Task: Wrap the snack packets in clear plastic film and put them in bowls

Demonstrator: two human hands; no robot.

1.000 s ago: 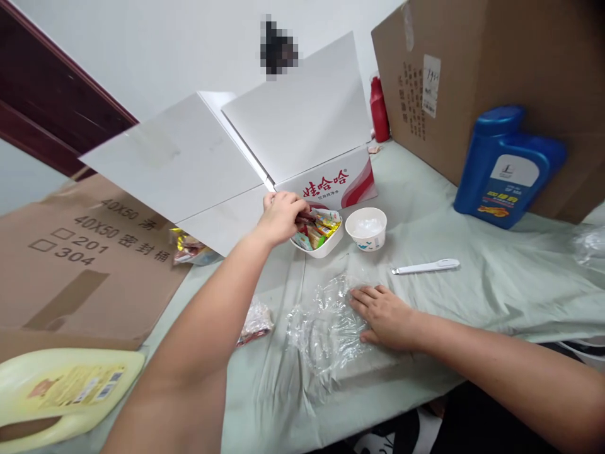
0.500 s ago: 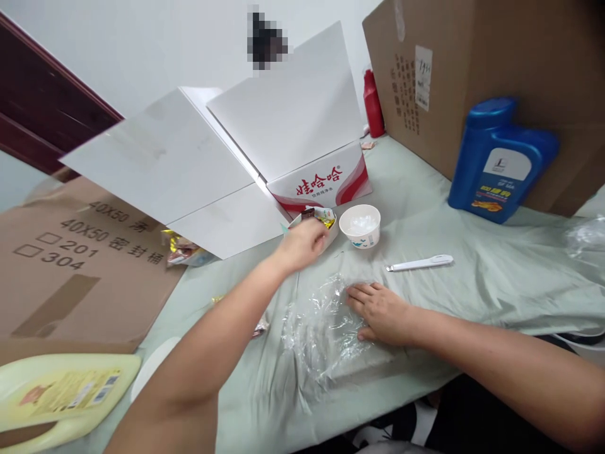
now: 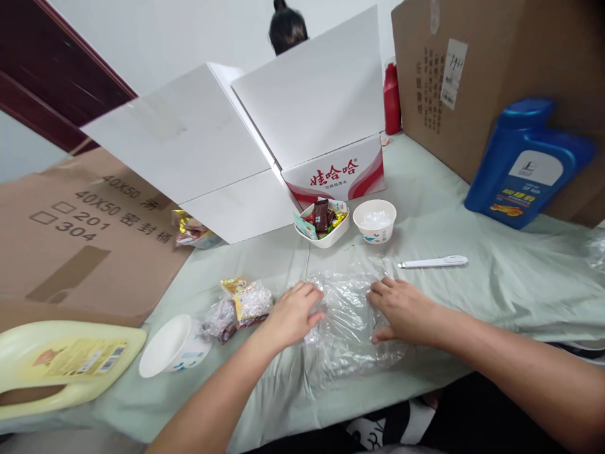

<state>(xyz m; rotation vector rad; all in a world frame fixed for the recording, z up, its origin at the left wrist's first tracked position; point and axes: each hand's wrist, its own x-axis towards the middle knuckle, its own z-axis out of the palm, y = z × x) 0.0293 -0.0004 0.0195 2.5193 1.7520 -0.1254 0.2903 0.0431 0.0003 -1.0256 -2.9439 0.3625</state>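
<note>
A crinkled clear plastic bag (image 3: 347,315) lies flat on the green cloth in front of me. On its left edge rests my left hand (image 3: 297,312), fingers loosely bent and thumb apart. My right hand (image 3: 401,312) lies on the bag's right side, fingers spread. Beyond the bag stands a white dish (image 3: 331,238) heaped with wrapped snacks, a dark brown packet (image 3: 321,215) on top. Beside it is a paper bowl (image 3: 375,227) with clear plastic inside. A white utility knife (image 3: 432,262) lies to the right of the bag.
Several wrapped snacks (image 3: 253,302) and a tipped paper bowl (image 3: 165,347) lie at left, near a pale yellow jug (image 3: 70,362). An open white carton (image 3: 340,173) stands behind. At right are a blue jug (image 3: 524,167) and a large cardboard box (image 3: 467,75). A person's head (image 3: 287,28) shows behind the carton.
My left hand has come back from the snack dish to the plastic bag, uncovering the dish. My right hand stays on the bag. The view has shifted slightly.
</note>
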